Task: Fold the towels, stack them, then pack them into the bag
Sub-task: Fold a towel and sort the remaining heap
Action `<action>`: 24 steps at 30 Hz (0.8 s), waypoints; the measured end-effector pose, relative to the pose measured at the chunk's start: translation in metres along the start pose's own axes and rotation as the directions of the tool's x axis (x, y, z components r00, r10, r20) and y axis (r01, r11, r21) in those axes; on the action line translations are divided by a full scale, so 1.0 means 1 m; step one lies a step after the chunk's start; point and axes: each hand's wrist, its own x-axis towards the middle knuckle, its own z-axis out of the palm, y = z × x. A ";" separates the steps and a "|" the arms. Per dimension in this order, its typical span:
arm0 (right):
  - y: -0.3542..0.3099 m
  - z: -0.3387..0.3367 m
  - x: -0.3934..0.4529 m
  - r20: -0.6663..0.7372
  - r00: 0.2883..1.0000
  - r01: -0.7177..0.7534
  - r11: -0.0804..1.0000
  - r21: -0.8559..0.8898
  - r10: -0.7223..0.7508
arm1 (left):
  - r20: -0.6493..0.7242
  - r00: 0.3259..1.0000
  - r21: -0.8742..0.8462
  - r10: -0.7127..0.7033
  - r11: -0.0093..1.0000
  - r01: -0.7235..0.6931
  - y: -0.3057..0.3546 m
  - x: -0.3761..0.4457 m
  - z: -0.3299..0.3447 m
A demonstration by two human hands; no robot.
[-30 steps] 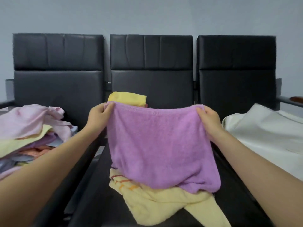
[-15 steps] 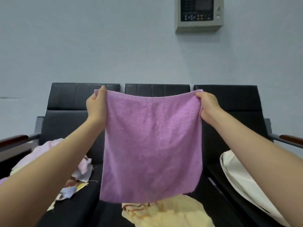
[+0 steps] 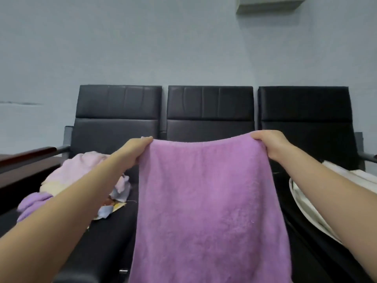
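A purple towel (image 3: 208,201) hangs spread out in front of me, over the middle seat. My left hand (image 3: 135,151) pinches its top left corner and my right hand (image 3: 269,144) pinches its top right corner. The towel's lower edge runs out of the frame at the bottom. It hides the middle seat and whatever lies on it. A heap of unfolded towels (image 3: 81,176), pink, pale yellow and purple, lies on the left seat. A white bag (image 3: 310,201) lies on the right seat.
Three black chairs (image 3: 210,111) stand in a row against a pale wall. A wooden armrest (image 3: 26,156) juts out at the left. A wall-mounted box (image 3: 269,4) sits at the top right.
Both hands have come lower and nearer with the towel, which now fills more of the view. The yellow towel on the middle seat is now hidden behind it.
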 end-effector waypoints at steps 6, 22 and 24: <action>0.128 0.013 0.027 -0.041 0.993 0.067 0.820 -0.569 -0.109 | -0.067 0.997 0.367 0.029 0.930 -0.002 -0.117 0.032 0.051; 0.288 0.055 0.123 0.024 0.998 -0.042 0.941 -0.335 0.053 | -0.137 0.987 0.473 0.080 0.881 -0.006 -0.238 0.119 0.136; 0.285 0.056 0.120 0.162 0.987 0.101 0.833 -0.544 -0.013 | -0.061 0.988 0.632 0.143 0.771 -0.073 -0.237 0.117 0.138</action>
